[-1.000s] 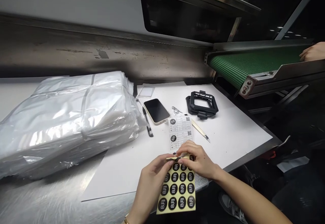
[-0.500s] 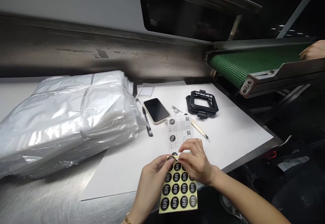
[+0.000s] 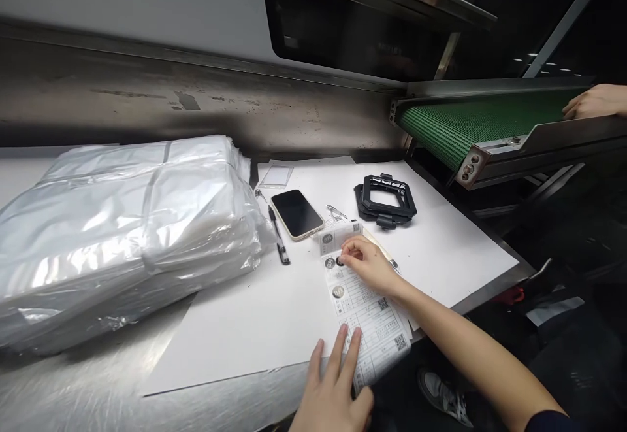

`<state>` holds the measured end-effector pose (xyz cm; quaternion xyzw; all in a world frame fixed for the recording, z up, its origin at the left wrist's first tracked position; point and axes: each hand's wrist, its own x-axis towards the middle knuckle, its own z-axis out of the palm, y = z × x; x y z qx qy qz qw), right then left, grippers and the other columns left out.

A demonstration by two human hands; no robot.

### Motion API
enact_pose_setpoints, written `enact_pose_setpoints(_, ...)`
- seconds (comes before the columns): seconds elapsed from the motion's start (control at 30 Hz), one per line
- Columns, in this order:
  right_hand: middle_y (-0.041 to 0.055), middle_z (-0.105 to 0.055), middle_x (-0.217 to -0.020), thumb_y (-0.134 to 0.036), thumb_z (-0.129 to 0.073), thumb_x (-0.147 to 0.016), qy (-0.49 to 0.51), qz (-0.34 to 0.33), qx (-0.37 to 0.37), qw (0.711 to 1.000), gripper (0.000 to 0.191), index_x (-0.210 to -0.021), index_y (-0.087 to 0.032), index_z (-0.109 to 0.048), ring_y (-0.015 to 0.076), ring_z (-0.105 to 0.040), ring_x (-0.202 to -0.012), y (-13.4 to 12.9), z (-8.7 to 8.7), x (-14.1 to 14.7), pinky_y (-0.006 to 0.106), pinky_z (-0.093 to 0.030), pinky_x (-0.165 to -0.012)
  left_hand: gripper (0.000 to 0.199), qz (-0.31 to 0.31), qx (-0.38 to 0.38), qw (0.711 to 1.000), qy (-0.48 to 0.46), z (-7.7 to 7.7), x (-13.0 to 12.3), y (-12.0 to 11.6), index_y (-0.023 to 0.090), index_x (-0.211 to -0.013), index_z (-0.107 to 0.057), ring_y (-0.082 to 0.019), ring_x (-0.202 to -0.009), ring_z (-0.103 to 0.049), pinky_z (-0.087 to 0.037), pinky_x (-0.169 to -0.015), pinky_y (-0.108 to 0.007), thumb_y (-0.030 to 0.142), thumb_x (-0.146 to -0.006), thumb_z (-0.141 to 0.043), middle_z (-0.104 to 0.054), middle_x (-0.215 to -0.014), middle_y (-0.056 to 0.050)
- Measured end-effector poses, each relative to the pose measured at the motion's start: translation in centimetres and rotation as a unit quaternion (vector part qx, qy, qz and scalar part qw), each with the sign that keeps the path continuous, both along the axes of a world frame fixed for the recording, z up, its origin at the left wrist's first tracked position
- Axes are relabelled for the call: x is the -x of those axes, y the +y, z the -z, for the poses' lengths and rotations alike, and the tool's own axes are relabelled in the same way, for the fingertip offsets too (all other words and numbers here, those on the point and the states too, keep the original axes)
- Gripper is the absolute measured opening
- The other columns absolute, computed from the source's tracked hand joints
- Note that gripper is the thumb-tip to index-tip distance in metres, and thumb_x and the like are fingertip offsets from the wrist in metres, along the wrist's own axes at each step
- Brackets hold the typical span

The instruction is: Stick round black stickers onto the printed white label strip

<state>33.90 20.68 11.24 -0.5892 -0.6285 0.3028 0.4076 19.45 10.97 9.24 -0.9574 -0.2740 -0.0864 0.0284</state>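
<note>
A strip of white printed labels (image 3: 368, 317) runs across the white board to the table's front edge, its far end curling up. Black round stickers (image 3: 337, 292) are on its left side. My left hand (image 3: 336, 383) lies with fingers spread over the strip's near left edge. Further up, my right hand (image 3: 365, 262) pinches a black round sticker (image 3: 339, 261) between thumb and fingertips, just over the strip, beside another round sticker. Whether the pinched sticker touches the paper I cannot tell. The yellow sticker sheet does not show.
Left lies a large stack of clear plastic bags (image 3: 132, 210). Around the strip are a phone (image 3: 296, 213), a black pen (image 3: 279, 236), a craft knife (image 3: 385, 249) and a black frame (image 3: 386, 200). At right, another person's hand (image 3: 595, 100) is at the green conveyor belt (image 3: 470, 121).
The yellow sticker sheet has left view. My left hand let go of it and now spreads on the label strip; my right hand moved up the strip with a round sticker.
</note>
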Motion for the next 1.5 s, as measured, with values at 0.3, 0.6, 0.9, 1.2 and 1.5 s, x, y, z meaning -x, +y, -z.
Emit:
enact_pose_setpoints(0.3,0.0004,-0.052,-0.078,-0.019,-0.049,-0.072,0.03,0.047,0.029,0.998,0.008,-0.065,-0.018,-0.048,0.0119,-0.05,-0.073,-3.9,-0.2,0.0,0.027,-0.04,-0.069,0.014,-0.084,0.163,0.982,-0.052,-1.1,-2.4,3.1,0.013,-0.071,-0.06,-0.043,-0.114,-0.023,-0.024,-0.084,-0.063,0.015,-0.072,-0.046,-0.039,-0.121,-0.027)
enact_pose_setpoints(0.6,0.0029,-0.048,-0.084,-0.014,-0.05,-0.07,-0.043,0.063,0.039,0.996,0.01,-0.061,-0.017,-0.046,0.0146,-0.047,-0.085,-2.3,1.8,0.2,0.029,-0.038,-0.074,0.009,-0.019,0.045,0.997,-0.063,1.2,-0.9,0.9,0.018,-0.066,-0.053,-0.031,-0.114,-0.033,-0.036,-0.082,-0.053,0.012,-0.063,-0.048,-0.044,-0.12,-0.019)
enact_pose_setpoints(0.9,0.0038,-0.043,-0.079,-0.022,-0.06,-0.063,-0.172,0.079,-0.002,0.982,0.017,-0.064,-0.018,-0.044,0.023,-0.039,-0.084,-1.8,2.2,0.0,0.046,-0.03,-0.078,0.013,-0.028,0.084,0.995,-0.053,0.9,-1.2,0.9,0.018,-0.068,-0.054,-0.032,-0.115,-0.029,-0.03,-0.084,-0.057,0.011,-0.058,-0.05,-0.04,-0.122,-0.021)
enact_pose_setpoints(1.2,0.0025,-0.048,-0.083,-0.02,-0.043,-0.08,-0.128,0.033,-0.08,0.988,0.003,-0.078,-0.019,-0.045,0.0154,-0.046,-0.081,-4.3,-0.9,-0.8,0.035,-0.039,-0.076,0.019,-0.139,0.47,0.841,-0.228,-1.5,0.3,3.8,0.021,-0.063,-0.044,-0.024,-0.12,-0.026,-0.017,-0.098,-0.053,0.03,-0.078,-0.036,-0.05,-0.118,-0.007)
enact_pose_setpoints(1.5,0.0027,-0.051,-0.082,-0.016,-0.05,-0.076,-0.065,-0.066,-0.064,0.994,0.013,-0.086,-0.021,-0.057,0.0136,-0.05,-0.078,-8.9,-0.9,0.5,0.029,-0.045,-0.068,0.017,-0.178,0.505,0.775,-0.335,-0.7,0.5,3.9,0.024,-0.078,-0.061,-0.023,-0.109,-0.043,-0.012,-0.101,-0.047,0.032,-0.074,-0.046,-0.064,-0.097,-0.002)
